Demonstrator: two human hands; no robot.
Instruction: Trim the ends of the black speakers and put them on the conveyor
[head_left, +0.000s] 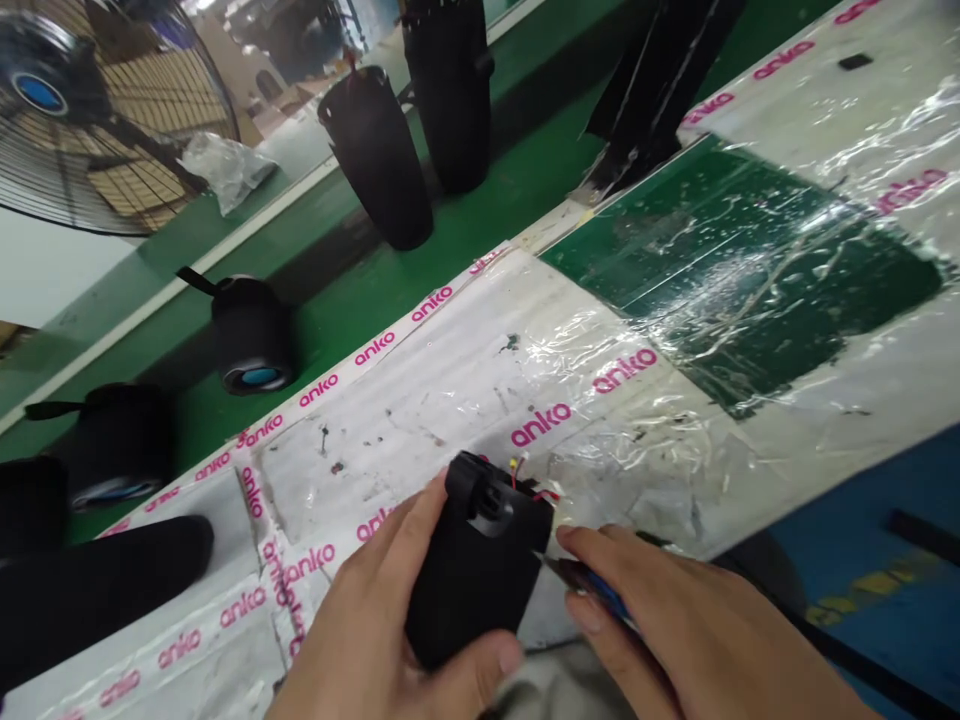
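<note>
My left hand [375, 630] is wrapped round a black cylindrical speaker body [472, 580] at the bottom centre, its open end up with red and yellow wires [525, 485] sticking out. My right hand [675, 630] pinches a thin tool with a blue handle [592, 590], and its dark tip touches the right side of the speaker body. Both hands hover over a work surface covered in white foam and clear tape printed "anko" [540, 425].
Several black speaker bodies lie or stand on the green belt [480, 230]: two upright ones [379, 150] at the back, others [251, 335] lying at the left. A fan [97, 110] fills the top left. A green mat [750, 270] under plastic wrap lies at the right.
</note>
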